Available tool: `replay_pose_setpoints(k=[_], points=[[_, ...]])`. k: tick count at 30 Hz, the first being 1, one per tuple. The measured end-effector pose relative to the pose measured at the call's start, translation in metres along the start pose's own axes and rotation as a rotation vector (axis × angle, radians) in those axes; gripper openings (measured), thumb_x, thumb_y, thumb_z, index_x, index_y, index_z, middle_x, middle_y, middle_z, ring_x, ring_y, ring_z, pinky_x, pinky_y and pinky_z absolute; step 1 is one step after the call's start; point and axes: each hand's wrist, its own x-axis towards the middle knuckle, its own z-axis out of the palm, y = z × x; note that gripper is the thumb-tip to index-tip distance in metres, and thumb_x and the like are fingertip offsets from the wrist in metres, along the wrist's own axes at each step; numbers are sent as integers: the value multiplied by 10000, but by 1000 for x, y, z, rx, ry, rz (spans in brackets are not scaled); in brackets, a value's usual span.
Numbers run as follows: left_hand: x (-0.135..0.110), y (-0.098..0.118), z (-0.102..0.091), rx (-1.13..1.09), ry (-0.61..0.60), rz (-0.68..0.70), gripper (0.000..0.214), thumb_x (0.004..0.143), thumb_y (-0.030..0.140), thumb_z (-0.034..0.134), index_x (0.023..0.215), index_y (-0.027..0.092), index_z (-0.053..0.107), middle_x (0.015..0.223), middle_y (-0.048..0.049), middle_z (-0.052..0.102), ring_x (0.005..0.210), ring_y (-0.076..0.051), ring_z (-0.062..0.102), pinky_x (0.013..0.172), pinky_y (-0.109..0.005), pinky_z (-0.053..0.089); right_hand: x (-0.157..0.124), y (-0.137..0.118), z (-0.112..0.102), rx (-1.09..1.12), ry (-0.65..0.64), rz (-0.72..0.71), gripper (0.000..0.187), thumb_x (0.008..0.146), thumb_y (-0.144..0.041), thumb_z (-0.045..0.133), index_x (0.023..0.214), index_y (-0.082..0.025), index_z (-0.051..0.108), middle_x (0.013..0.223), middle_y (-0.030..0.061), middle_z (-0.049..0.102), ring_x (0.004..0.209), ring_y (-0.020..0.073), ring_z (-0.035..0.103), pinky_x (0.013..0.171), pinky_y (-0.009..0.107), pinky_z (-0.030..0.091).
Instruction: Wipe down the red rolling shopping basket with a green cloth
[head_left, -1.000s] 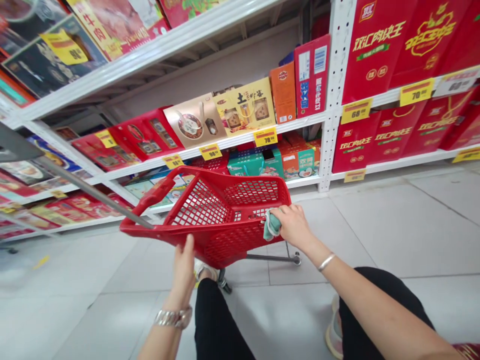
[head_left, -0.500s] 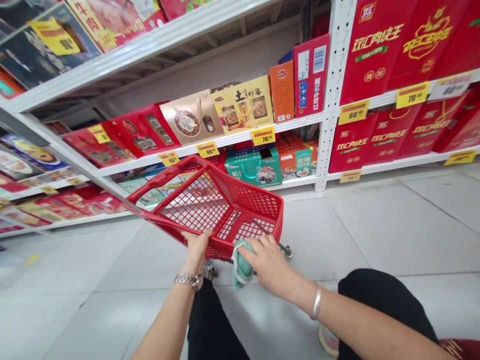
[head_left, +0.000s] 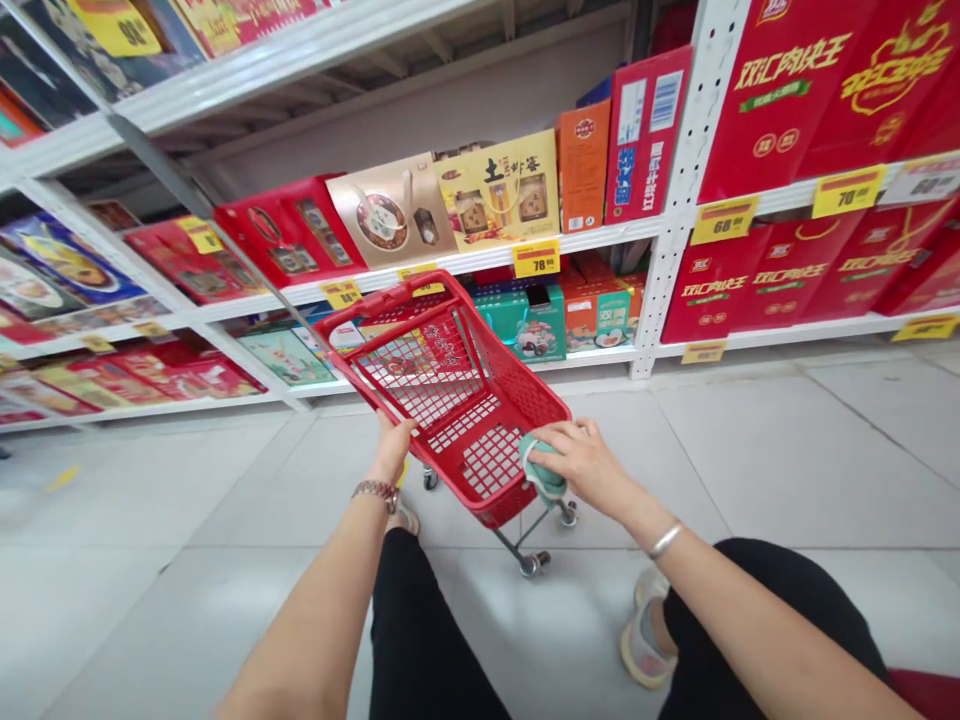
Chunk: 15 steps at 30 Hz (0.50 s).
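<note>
A small red plastic shopping cart (head_left: 540,392) with grid walls and metal legs on castors stands on the floor in front of me. My left hand (head_left: 391,447) grips its near side rim, the thumb over the top and the other fingers hidden. At the cart's front end, my right hand (head_left: 589,462) is closed on a green cloth (head_left: 541,470) with a pale edge, pressing it against the front rim. The inside of the basket shows only its grid floor. The cart's handle (head_left: 390,297) points toward the shelves at the upper left.
White metal shelves (head_left: 480,262) with gift boxes and yellow price tags run behind the cart. Red boxes (head_left: 787,100) fill the rack at the right. A grey pole (head_left: 161,165) slants down to the cart. My shoe (head_left: 646,630) rests on the tiled floor (head_left: 750,450).
The cart has swung round so its front end points more toward me. My right hand and the cloth have moved right and up to the front rim. My left hand still holds the side.
</note>
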Motion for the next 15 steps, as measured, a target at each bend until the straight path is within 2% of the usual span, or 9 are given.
replay_pose_setpoints(k=[3, 6, 8, 13, 15], points=[[5, 3, 6, -15, -6, -14, 676, 656, 111, 634, 1322, 194, 550, 1143, -85, 709, 1089, -254, 651, 1061, -413, 506, -3, 25, -6, -81, 81, 121, 416, 955, -46, 586, 1223, -327, 737, 1366, 64, 704, 1181, 248, 553, 938, 425, 279], [9, 4, 13, -32, -21, -10, 676, 642, 99, 620, 1309, 202, 569, 1138, -79, 713, 1062, -249, 654, 1036, -405, 520, 0, 27, -9, -118, 197, 209, 405, 958, -53, 568, 1226, -304, 739, 1320, 80, 727, 1110, 248, 578, 925, 419, 292], [11, 3, 18, -41, -21, -10, 691, 636, 97, 614, 1317, 203, 572, 1131, -81, 710, 1039, -250, 657, 1021, -413, 527, 5, 10, -7, -109, 258, 176, 358, 973, -96, 580, 1219, -302, 739, 1320, 82, 725, 1116, 252, 574, 935, 419, 298], [13, -1, 28, -61, -22, 0, 714, 645, 124, 606, 1353, 212, 571, 1099, -65, 709, 1037, -239, 657, 1047, -409, 511, 17, -68, 12, -25, 326, -181, 252, 1041, -226, 570, 1215, -341, 711, 1349, 30, 706, 1208, 243, 538, 1031, 455, 278], [13, -1, 30, -68, -34, 10, 717, 647, 136, 609, 1359, 216, 574, 1093, -58, 714, 1040, -237, 658, 1053, -409, 506, 18, -92, 23, -28, 317, -256, 229, 1061, -248, 546, 1202, -332, 706, 1357, 21, 701, 1237, 241, 527, 1064, 474, 269]])
